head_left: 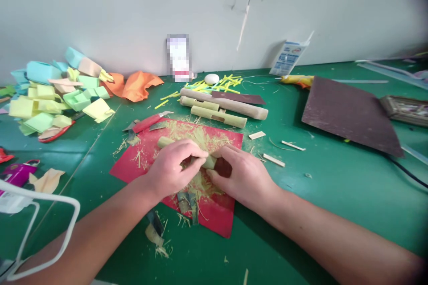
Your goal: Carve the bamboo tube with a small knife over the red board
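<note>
My left hand [174, 167] is closed around a pale green bamboo stick [164, 142] that lies across a red sheet [220, 218] on the green table. My right hand [245, 176] grips the stick's other end, with a small dark brown piece [223, 167], perhaps sandpaper, pressed against it under the fingers. Yellowish bamboo shavings [192, 133] cover the red sheet around both hands. A red-handled knife [147, 122] lies just beyond the sheet's far left corner.
Several more bamboo sticks [220, 109] lie behind the sheet. A large brown sandpaper sheet [347, 113] sits at the right, folded coloured paper [56, 98] at the left, an orange sheet [137, 85] and yellow strips [217, 83] near the wall. Small wood slivers [274, 159] lie right of the sheet.
</note>
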Motion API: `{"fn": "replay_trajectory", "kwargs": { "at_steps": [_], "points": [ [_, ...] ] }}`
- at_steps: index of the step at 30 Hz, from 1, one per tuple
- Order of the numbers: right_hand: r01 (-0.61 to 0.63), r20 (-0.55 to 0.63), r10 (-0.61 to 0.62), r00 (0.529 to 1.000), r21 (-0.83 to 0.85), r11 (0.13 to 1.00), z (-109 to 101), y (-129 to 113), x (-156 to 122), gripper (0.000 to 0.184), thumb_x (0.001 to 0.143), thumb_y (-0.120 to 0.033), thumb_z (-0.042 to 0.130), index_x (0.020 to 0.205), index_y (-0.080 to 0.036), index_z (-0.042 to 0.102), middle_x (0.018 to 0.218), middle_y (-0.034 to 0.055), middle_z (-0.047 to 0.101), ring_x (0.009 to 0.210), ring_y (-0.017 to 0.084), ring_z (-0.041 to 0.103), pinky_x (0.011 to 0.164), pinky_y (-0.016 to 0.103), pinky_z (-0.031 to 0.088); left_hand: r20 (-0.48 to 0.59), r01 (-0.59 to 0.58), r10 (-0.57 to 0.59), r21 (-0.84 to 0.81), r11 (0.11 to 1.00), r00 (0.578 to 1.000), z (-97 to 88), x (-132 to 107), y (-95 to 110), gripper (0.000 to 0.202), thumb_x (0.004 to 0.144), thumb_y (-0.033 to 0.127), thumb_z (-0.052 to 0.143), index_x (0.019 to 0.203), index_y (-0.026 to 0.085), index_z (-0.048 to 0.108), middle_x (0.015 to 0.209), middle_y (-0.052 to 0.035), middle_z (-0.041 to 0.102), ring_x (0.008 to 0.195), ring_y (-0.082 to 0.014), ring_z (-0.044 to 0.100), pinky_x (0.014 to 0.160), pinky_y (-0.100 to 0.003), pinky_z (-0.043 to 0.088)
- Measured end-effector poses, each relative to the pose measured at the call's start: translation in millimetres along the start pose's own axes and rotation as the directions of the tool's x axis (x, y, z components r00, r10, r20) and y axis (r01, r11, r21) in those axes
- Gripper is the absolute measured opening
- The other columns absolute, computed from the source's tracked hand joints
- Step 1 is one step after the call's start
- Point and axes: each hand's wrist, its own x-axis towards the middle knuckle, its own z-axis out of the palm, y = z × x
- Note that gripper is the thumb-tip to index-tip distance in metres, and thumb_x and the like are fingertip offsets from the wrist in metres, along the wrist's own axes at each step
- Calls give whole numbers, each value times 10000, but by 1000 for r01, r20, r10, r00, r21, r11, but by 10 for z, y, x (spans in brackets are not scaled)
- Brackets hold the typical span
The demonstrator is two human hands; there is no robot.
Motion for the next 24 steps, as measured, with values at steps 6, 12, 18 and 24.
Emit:
{"fn": "replay_trajectory", "kwargs": {
  "at_steps": [6,12,18,24],
  "points": [
    [-2,20,0,1000,101,995,1,56,11,200,688,-237,608,886,-211,622,787,0,617,648,121,529,567,234,367,22,106,-108,62,992,994,2,14,35,195,799,112,656,981,182,643,867,-10,685,798,-130,618,757,-281,496],
    [18,24,-22,999,138,990,-10,66,12,213,692,-217,609,902,-212,640,795,1,621,671,123,537,585,238,381,50,45,-45,7,999,998,20,32,32,77,808,111,654,860,167,667,876,-35,658,839,-135,614,770,-284,494],
    [35,28,-39,999,138,990,-13,72,21,225,709,-225,613,930,-214,652,812,4,625,687,125,550,597,242,396,94,-37,31,66,997,995,3,39,-37,79,813,131,654,883,166,663,816,-28,649,786,-138,589,726,-297,480],
    [45,7,-46,999,120,992,-24,64,24,264,703,-249,642,965,-211,647,902,14,616,739,137,571,637,260,422,134,-116,102,102,988,986,-62,12,-108,116,811,89,632,902,160,647,911,-49,654,852,-144,597,766,-299,499]
  ]
}}
